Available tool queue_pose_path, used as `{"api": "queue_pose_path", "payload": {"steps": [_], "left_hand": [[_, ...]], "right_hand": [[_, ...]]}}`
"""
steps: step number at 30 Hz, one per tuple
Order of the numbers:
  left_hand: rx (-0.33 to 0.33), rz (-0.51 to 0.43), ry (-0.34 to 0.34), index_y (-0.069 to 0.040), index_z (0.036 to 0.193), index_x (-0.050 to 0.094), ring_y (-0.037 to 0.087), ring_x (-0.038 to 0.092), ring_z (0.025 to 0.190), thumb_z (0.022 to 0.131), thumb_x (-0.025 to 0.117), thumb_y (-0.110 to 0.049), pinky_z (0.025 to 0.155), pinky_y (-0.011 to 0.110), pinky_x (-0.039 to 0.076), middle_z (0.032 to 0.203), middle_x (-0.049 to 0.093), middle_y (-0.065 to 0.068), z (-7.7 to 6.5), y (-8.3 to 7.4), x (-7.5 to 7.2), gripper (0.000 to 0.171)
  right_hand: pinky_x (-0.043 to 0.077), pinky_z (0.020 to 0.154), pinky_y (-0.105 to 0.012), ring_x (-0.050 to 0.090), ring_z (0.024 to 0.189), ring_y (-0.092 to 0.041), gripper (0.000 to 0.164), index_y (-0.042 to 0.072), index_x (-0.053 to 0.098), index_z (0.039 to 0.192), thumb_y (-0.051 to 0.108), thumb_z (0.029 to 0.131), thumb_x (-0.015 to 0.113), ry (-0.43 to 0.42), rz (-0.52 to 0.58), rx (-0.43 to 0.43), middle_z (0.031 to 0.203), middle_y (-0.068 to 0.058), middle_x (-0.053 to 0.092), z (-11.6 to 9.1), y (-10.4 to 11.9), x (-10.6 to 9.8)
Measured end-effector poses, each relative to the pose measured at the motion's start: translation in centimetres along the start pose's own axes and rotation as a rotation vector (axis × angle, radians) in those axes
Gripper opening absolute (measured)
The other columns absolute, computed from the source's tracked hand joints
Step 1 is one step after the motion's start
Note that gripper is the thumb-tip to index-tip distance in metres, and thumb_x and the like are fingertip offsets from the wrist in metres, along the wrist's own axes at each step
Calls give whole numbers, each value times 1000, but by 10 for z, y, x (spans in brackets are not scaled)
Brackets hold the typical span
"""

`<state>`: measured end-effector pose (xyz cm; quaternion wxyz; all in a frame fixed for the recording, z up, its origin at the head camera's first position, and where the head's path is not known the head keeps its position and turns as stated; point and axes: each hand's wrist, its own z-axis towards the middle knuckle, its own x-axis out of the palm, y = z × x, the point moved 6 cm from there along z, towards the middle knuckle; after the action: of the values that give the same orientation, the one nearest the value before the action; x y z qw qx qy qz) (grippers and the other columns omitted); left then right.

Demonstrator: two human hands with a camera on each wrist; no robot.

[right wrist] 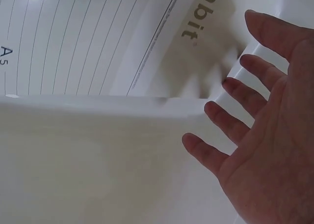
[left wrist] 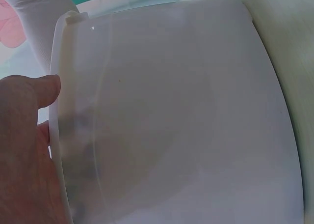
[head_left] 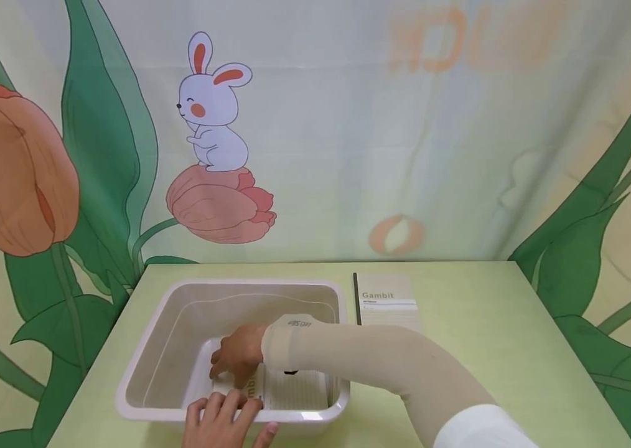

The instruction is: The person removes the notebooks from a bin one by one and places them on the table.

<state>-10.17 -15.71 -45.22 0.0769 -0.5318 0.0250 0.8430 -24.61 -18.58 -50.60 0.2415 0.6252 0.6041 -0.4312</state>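
Observation:
A pale plastic basin (head_left: 259, 284) stands on the table's left side. My left hand (head_left: 223, 420) grips its near rim, fingers hooked over the edge; in the left wrist view the thumb (left wrist: 48, 90) lies along the outside of the basin wall (left wrist: 186, 111). Inside the basin lies a notebook (head_left: 299, 391) with a lined cover and "Gambit" lettering toward the left. Reaching down into the basin, my right hand (head_left: 239, 354) is over the lettered end. Its fingers are spread in the right wrist view, fingertips right at the notebook's (right wrist: 98, 42) edge, holding nothing.
Another Gambit notebook (head_left: 387, 298) with a black spine lies on the pale green table (head_left: 489, 336), right of the basin and partly hidden by my right sleeve (head_left: 360, 354). A printed curtain (head_left: 321, 155) with tulips and a rabbit hangs behind the table.

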Motion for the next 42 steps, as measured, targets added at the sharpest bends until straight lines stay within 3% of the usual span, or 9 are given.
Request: {"api": "queue_pose_path", "payload": {"steps": [6, 11, 18, 26, 32, 36, 42], "left_hand": [[-2, 1, 2, -29, 90, 61, 15, 49, 86, 82, 67, -59, 83, 43, 37, 88, 52, -12, 2, -1, -2, 32], [15, 15, -20, -29, 90, 60, 16, 50, 86, 84, 62, -62, 82, 43, 38, 87, 50, -12, -2, -3, 0, 34], [27, -18, -104, -28, 91, 60, 15, 48, 83, 92, 46, -67, 80, 41, 35, 85, 50, -11, -7, -5, 1, 41], [28, -12, -88, -27, 89, 61, 16, 47, 82, 90, 52, -65, 82, 43, 36, 84, 49, -10, -5, -5, 3, 40], [37, -25, -120, -26, 90, 60, 16, 46, 82, 92, 46, -67, 82, 43, 36, 85, 50, -10, -5, -2, 2, 43], [56, -47, -154, -25, 90, 59, 15, 47, 82, 95, 41, -67, 82, 44, 36, 87, 51, -10, -5, -1, 1, 46], [58, -48, -146, -26, 90, 60, 16, 48, 82, 94, 43, -66, 82, 45, 37, 87, 52, -10, -5, -1, 1, 44]], "right_hand": [[42, 90, -21, 39, 119, -3, 51, 52, 43, 139, 53, 91, 59, -19, -48, 13, 139, 21, 42, 2, 2, -4], [37, 96, -26, 34, 126, -4, 53, 55, 45, 135, 66, 85, 60, -33, -90, 14, 140, 22, 39, 4, 6, -3], [35, 97, -27, 38, 124, -2, 56, 48, 42, 137, 63, 86, 61, -10, -67, -14, 138, 26, 46, 6, 13, 3], [35, 96, -29, 38, 120, -5, 44, 50, 47, 132, 62, 90, 53, -63, -152, 5, 131, 22, 50, 2, 9, -4], [35, 94, -27, 40, 117, -4, 50, 44, 48, 134, 65, 89, 52, -91, -96, 25, 128, 23, 53, -8, 0, -14], [36, 97, -29, 40, 116, -5, 49, 42, 48, 133, 63, 89, 52, -103, -113, 29, 126, 19, 55, -16, -5, -18], [39, 98, -26, 43, 116, -7, 55, 39, 45, 136, 67, 90, 52, -144, -155, 17, 127, 15, 56, -29, -8, -24]]}}
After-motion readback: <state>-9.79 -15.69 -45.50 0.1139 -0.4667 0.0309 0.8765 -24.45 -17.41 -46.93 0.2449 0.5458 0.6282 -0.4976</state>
